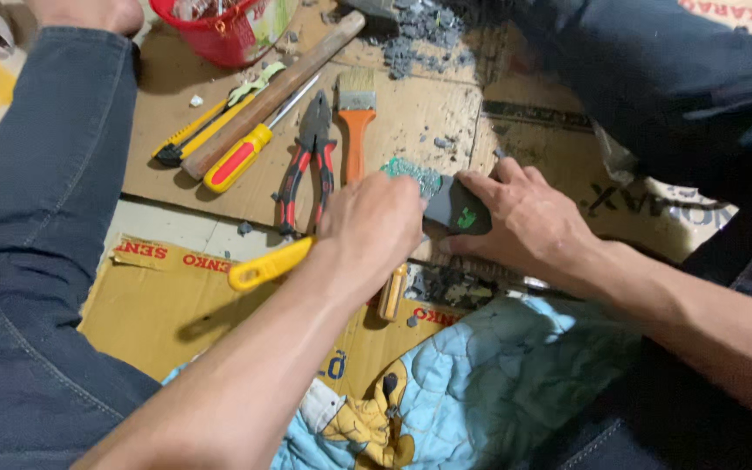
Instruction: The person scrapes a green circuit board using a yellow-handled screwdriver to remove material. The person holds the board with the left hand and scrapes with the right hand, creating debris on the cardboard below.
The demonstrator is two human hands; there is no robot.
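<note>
**Two hands work a grey piece over cardboard**

Where a blue quilt [480, 383] lies nearest, both forearms reach forward above cardboard [150, 296] spread on the floor. Left hand [372, 226] is clamped on a yellow-handled tool [267, 265], its working end hidden behind the fist. Right hand [524, 222] is closed on a dark grey piece [454, 207] with green marks, touching the left hand. Just beyond lie pliers [308, 165], an orange brush [356, 122], a screwdriver [241, 157] and a hammer handle [280, 87]. Farthest stand a red basket [211, 35] and grey rubble [419, 35].
</note>
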